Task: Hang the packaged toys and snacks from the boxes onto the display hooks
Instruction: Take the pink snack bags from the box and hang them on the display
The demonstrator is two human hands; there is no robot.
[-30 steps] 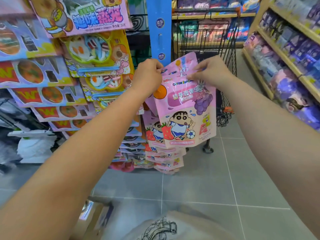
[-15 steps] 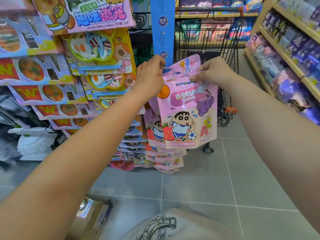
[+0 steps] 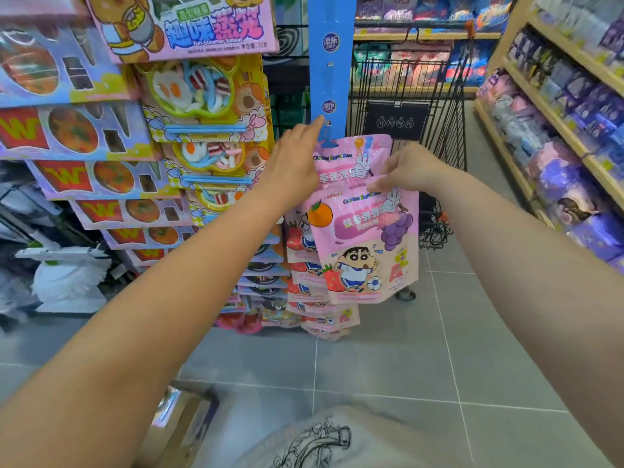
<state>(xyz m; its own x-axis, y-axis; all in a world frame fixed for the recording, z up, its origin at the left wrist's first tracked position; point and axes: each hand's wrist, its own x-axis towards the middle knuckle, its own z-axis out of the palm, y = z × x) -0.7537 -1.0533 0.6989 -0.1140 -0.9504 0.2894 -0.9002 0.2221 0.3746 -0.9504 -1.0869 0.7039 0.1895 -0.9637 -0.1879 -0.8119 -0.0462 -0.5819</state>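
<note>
Pink glossy snack pouch (image 3: 351, 163): top edge at a hook low on the blue plastic hanging strip (image 3: 332, 72), lapping the cartoon-boy pink pouch (image 3: 364, 251) next below; hang-hole seating not resolvable. Left hand (image 3: 293, 157) fingers straight, tips touching the strip just above that hook; right hand (image 3: 410, 168) fingers curled onto the pouch face right of the strip, pinch or mere touch unclear. Risk, judged: a half-caught hole drops the pouch to the grey tiled floor (image 3: 371, 359) under the strip on release.

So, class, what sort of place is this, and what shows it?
Most likely a shop aisle: a wire shopping cart, shelves of packaged goods, and snack packets hanging from a blue display strip.
</note>
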